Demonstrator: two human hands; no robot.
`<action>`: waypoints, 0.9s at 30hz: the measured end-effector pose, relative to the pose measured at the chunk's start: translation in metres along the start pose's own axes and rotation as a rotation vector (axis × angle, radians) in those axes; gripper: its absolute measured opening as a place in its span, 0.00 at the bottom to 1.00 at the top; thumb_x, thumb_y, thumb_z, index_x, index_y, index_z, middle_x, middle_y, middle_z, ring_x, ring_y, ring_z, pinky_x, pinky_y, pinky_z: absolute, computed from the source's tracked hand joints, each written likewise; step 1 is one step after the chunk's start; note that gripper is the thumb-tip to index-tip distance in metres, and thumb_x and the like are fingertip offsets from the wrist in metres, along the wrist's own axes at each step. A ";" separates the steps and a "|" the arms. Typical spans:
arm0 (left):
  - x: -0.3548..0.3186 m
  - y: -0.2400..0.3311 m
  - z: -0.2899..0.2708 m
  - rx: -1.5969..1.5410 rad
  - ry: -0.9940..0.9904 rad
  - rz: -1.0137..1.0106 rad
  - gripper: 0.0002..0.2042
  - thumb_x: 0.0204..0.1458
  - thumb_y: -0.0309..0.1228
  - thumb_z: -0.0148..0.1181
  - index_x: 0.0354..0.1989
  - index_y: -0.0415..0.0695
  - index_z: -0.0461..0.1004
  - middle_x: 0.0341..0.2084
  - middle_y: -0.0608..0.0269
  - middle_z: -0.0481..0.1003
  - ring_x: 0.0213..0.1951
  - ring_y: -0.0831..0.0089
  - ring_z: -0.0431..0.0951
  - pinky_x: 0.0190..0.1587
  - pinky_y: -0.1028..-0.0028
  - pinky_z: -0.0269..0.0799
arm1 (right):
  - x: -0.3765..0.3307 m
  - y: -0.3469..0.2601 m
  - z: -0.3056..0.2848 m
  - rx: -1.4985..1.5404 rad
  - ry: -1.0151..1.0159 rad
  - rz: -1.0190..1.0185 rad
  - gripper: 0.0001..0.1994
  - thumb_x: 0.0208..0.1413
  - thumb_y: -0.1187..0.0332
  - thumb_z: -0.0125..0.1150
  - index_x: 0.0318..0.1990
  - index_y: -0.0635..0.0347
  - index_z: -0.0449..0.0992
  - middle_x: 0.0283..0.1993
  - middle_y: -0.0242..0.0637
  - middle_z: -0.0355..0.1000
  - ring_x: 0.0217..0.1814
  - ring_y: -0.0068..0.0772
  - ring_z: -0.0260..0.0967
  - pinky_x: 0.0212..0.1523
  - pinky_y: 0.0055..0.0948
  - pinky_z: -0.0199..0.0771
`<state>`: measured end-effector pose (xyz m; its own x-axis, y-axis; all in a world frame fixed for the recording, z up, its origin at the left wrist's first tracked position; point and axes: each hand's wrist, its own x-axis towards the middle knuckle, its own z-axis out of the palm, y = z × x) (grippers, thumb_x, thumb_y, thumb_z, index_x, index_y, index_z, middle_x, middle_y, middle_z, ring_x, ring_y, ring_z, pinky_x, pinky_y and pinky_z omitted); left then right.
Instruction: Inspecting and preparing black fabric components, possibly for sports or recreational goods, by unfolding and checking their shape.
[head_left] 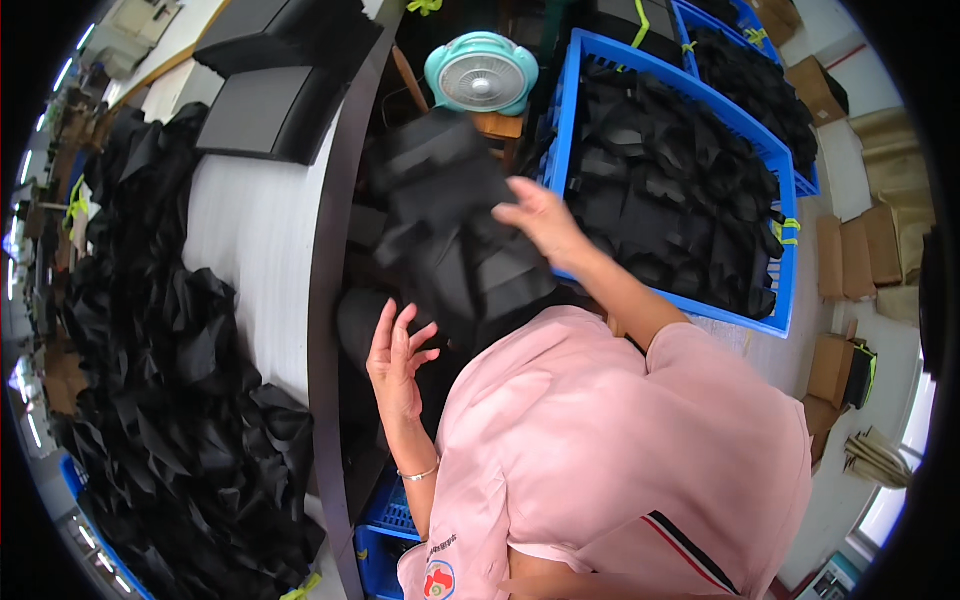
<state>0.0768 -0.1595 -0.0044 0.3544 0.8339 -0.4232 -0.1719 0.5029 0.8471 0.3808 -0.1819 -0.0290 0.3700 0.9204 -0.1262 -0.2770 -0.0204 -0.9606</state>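
Right hand: the right hand [535, 222] is a little above the centre of the frame, fingers closed on the edge of a bundle of black fabric pieces [455, 235]; the forearm comes in from the lower right.
Left hand: the left hand [397, 360] is just left of centre and below the bundle, palm up toward the camera, fingers spread and a bit bent. It holds nothing; its fingertips are near the lower edge of the bundle, but I cannot tell if they touch it.
Bundle: dark, blurred, lifted in the middle of the frame, between the table and the crate.
Table: a white table [255, 240] with a dark rim runs down the left part of the frame. A big heap of black cut pieces [170, 400] covers its left side.
Crate: a blue crate [570, 110] at upper right, full with black pieces.
Fan: a small teal fan [482, 72] at the top centre, just beside the crate.
Boxes: cardboard boxes [850, 255] on the floor at the right edge.
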 end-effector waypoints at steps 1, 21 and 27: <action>-0.001 -0.001 0.001 0.033 -0.012 0.031 0.26 0.65 0.37 0.59 0.69 0.40 0.64 0.57 0.53 0.75 0.47 0.67 0.82 0.40 0.73 0.80 | 0.003 -0.007 -0.029 0.014 0.060 -0.037 0.21 0.59 0.74 0.66 0.59 0.66 0.72 0.55 0.31 0.75 0.53 0.19 0.73 0.56 0.24 0.73; 0.012 -0.030 -0.039 -0.064 0.200 -0.068 0.19 0.63 0.36 0.61 0.58 0.38 0.73 0.52 0.56 0.78 0.46 0.69 0.83 0.41 0.74 0.82 | 0.127 0.017 0.003 -0.846 0.039 -0.508 0.08 0.64 0.70 0.59 0.45 0.61 0.81 0.41 0.42 0.79 0.41 0.37 0.78 0.45 0.32 0.76; 0.017 -0.042 -0.049 -0.170 0.137 -0.071 0.19 0.65 0.35 0.59 0.60 0.38 0.71 0.51 0.57 0.78 0.43 0.72 0.82 0.38 0.75 0.80 | 0.113 0.014 0.262 -0.700 -0.488 -0.923 0.12 0.54 0.78 0.66 0.46 0.60 0.80 0.47 0.41 0.77 0.45 0.43 0.78 0.43 0.34 0.78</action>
<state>0.0449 -0.1556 -0.0627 0.2452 0.8124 -0.5290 -0.3073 0.5827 0.7524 0.1864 0.0239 0.0077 -0.2327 0.7474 0.6222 0.4945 0.6419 -0.5861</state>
